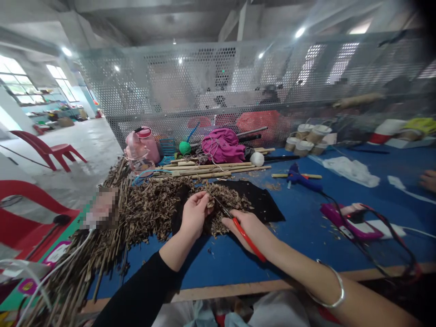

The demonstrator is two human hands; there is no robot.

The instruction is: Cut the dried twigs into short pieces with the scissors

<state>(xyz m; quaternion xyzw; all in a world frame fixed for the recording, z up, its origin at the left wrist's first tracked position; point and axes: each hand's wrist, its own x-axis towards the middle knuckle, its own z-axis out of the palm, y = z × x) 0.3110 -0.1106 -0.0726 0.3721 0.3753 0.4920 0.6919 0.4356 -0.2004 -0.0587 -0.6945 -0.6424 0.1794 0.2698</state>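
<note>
My left hand (194,213) is closed in a pinch on a thin dried twig above the heap of dried brown plant bits (150,211) on the blue table (299,227). My right hand (248,227) grips red-handled scissors (243,234), their blades pointing up-left toward the twig at my left fingertips. A black cloth (262,200) lies under the heap, just behind both hands. A silver bangle (335,290) sits on my right wrist.
Bamboo sticks (207,169), a pink bottle (145,145) and a magenta cloth (223,145) lie at the back. A blue glue gun (301,179), a pink device with cables (350,222) and paper cups (308,138) are to the right. Another person's fingers (428,180) show at the right edge. Red chairs (51,152) stand left.
</note>
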